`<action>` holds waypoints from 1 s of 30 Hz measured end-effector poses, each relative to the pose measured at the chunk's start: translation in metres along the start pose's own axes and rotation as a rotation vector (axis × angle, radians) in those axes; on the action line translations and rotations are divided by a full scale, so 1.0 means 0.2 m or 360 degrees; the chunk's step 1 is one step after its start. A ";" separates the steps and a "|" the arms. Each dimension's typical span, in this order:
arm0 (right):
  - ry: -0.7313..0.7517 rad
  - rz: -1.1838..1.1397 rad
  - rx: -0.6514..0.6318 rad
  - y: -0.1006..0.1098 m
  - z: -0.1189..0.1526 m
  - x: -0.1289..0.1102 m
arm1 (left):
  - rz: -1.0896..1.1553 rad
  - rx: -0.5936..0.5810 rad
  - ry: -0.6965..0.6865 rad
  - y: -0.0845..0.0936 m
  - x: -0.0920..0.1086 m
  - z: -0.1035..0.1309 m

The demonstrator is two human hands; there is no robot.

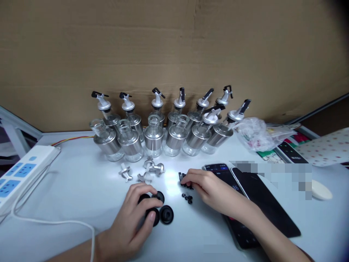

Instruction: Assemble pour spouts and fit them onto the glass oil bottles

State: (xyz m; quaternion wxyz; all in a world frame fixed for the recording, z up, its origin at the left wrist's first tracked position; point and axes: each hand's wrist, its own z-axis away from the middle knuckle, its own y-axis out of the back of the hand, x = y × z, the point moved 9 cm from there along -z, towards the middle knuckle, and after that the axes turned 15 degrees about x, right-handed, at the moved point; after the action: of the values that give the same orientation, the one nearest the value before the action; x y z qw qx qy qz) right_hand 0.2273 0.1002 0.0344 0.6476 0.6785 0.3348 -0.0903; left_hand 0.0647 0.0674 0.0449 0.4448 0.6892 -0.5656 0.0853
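Cardboard [174,43] backs the white table [81,182], where black discs [166,214] lie.

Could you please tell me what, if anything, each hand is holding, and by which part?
It cannot be told: the left hand partly covers black discs, the right hand small black pieces, hiding any grip.
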 end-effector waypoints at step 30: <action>0.0108 -0.0050 0.0140 0.03 0.00 -0.01 | -0.0306 -0.0134 0.0242 -0.07 -0.11 0.00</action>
State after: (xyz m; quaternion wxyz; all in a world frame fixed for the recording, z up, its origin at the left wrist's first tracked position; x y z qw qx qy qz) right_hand 0.2283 0.1000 0.0408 0.6040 0.7036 0.3628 -0.0919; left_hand 0.0683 0.0824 0.0238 0.5210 0.7124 -0.4648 0.0703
